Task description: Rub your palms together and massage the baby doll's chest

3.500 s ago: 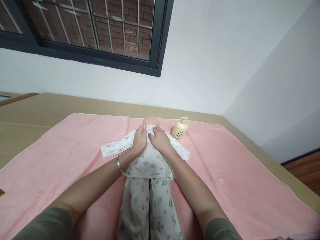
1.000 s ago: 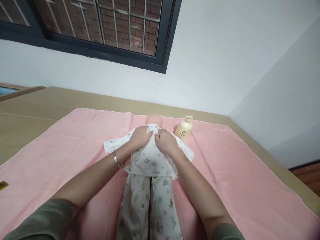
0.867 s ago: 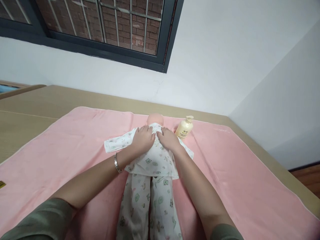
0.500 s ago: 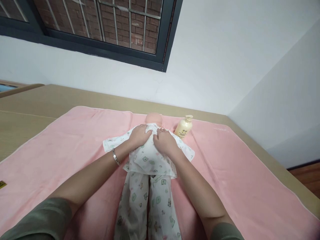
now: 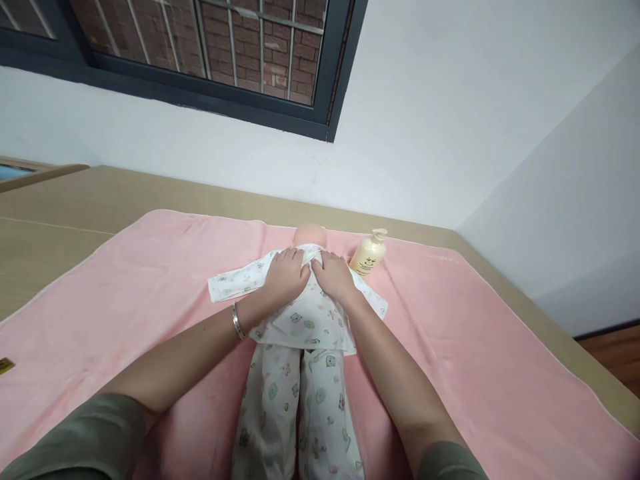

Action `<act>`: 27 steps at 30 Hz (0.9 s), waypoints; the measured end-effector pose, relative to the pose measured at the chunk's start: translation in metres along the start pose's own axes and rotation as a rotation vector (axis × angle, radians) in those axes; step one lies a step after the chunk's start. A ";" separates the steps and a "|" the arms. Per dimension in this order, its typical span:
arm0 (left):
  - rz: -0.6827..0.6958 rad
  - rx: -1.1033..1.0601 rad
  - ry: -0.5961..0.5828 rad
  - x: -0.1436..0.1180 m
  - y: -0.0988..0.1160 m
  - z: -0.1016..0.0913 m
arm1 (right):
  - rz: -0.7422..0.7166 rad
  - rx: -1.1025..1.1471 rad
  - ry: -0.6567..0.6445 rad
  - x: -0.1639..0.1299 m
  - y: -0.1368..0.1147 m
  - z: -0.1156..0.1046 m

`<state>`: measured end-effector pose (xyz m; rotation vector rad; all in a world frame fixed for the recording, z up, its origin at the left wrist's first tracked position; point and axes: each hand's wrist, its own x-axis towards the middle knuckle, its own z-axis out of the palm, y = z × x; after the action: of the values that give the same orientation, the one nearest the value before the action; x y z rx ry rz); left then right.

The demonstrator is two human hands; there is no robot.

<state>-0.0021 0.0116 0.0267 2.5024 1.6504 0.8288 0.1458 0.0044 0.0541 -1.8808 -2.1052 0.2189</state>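
A baby doll lies on its back, its bald head (image 5: pixel 311 235) at the far end. It wears a white printed shirt (image 5: pixel 309 321) with the sleeves spread to both sides, and matching trousers (image 5: pixel 273 407). On the left of the doll's chest rests my left hand (image 5: pixel 287 275), flat with its fingers stretched toward the collar. My right hand (image 5: pixel 334 276) lies likewise on the right side of the chest, thumb pointing at the other thumb. Both touch the shirt cloth, and neither grips anything visible. A silver bracelet (image 5: pixel 237 321) circles my left wrist.
A pale yellow pump bottle (image 5: pixel 369 255) stands just right of the doll's shoulder. Under everything spreads a pink blanket (image 5: pixel 465 347) on a wooden table (image 5: pixel 135 193). Behind are a white wall (image 5: pixel 425 120) and a dark-framed window (image 5: pixel 320 123).
My hands have shifted slightly on the doll's chest. The right hand's fingers now reach farther toward the collar, and the left sleeve lies flatter. The bottle has stayed put.
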 end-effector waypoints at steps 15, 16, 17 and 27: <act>-0.049 -0.126 -0.138 0.012 -0.009 -0.014 | -0.078 -0.227 0.076 -0.017 -0.017 -0.002; -0.056 -0.130 -0.157 0.014 -0.010 -0.016 | -0.074 -0.264 0.095 -0.020 -0.022 0.001; -0.063 -0.129 -0.169 0.015 -0.011 -0.018 | -0.071 -0.291 0.110 -0.023 -0.026 0.002; -0.100 0.038 -0.084 -0.007 0.014 -0.005 | -0.065 -0.072 0.004 0.000 0.002 -0.002</act>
<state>0.0051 -0.0019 0.0325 2.4200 1.7630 0.6798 0.1486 0.0042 0.0555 -1.8465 -2.1951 0.1259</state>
